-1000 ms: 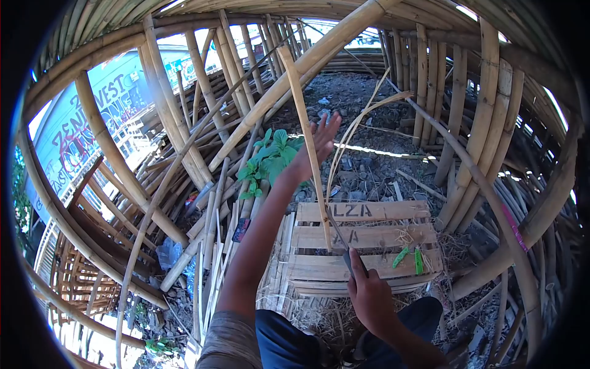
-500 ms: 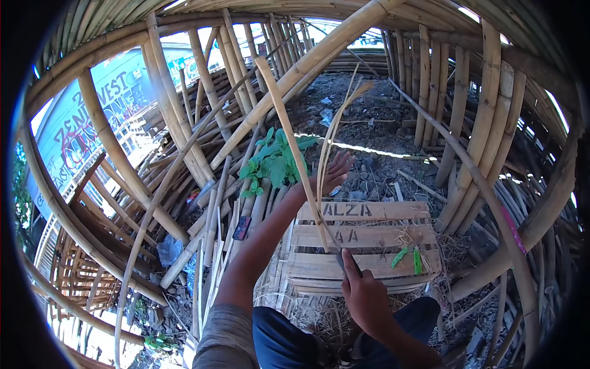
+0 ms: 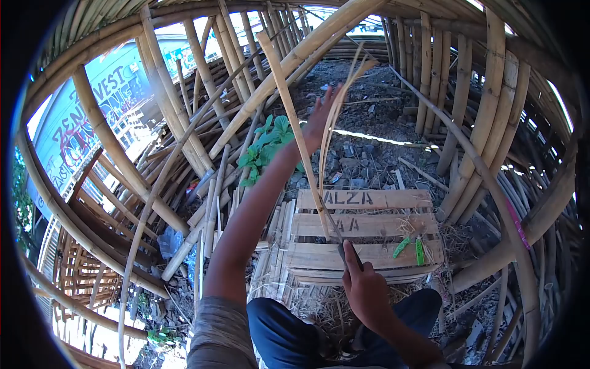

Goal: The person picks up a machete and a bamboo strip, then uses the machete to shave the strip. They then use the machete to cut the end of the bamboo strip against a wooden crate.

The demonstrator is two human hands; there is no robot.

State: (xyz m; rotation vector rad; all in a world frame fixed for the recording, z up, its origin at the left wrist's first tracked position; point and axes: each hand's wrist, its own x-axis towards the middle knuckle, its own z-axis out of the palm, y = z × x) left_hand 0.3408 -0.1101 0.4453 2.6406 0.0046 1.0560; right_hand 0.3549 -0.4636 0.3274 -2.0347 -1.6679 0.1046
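My right hand (image 3: 367,289) is wrapped round the handle of a knife (image 3: 342,247), whose blade points up and left into a split in a bamboo strip (image 3: 289,101). The strip stands upright, its lower end over a slatted wooden crate (image 3: 375,198). Thin split pieces (image 3: 329,132) branch off to the right and curl at their tops. Stretched forward, my left hand (image 3: 322,120) has its fingers spread, between the thick strip and the thin pieces, near the latter. Whether it touches them I cannot tell.
Two green objects (image 3: 420,252) lie on the crate's right side. A leafy plant (image 3: 265,149) grows to the left beyond it. Bamboo poles (image 3: 233,126) lean around me on both sides, with a long one (image 3: 473,154) on the right. Stony soil (image 3: 362,163) lies beyond the crate.
My left hand has moved up and forward along the thin pieces. My right hand still holds the knife at nearly the same place.
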